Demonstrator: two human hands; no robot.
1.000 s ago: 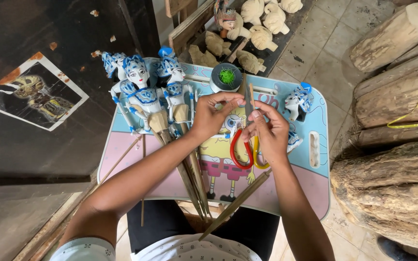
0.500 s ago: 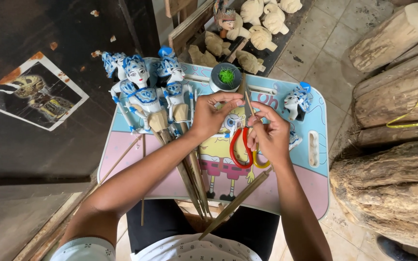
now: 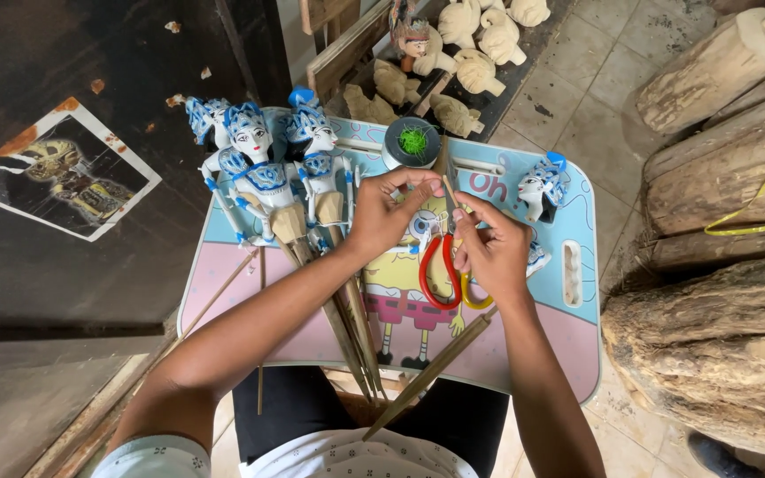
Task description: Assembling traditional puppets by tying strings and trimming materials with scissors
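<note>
My left hand (image 3: 387, 215) and my right hand (image 3: 491, 252) meet over a small lap table (image 3: 568, 336) with a cartoon print. Both pinch a thin wooden stick (image 3: 449, 191) between their fingertips. Red-handled scissors (image 3: 428, 270) lie on the table just under the hands, and a yellow handle (image 3: 476, 299) shows below my right palm. Blue-and-white painted puppets (image 3: 263, 177) on long rods lie left of my left hand. One painted puppet head (image 3: 542, 186) lies to the right of my right hand.
A round dark spool of green thread (image 3: 412, 142) stands at the table's far edge. Unpainted carved puppet heads (image 3: 475, 62) lie on a dark tray beyond. Rough logs (image 3: 719, 327) are stacked at the right. A dark panel with a picture (image 3: 64, 177) stands left.
Both hands stay in place over the table. Only the fingertips shift slightly on the thin stick.
</note>
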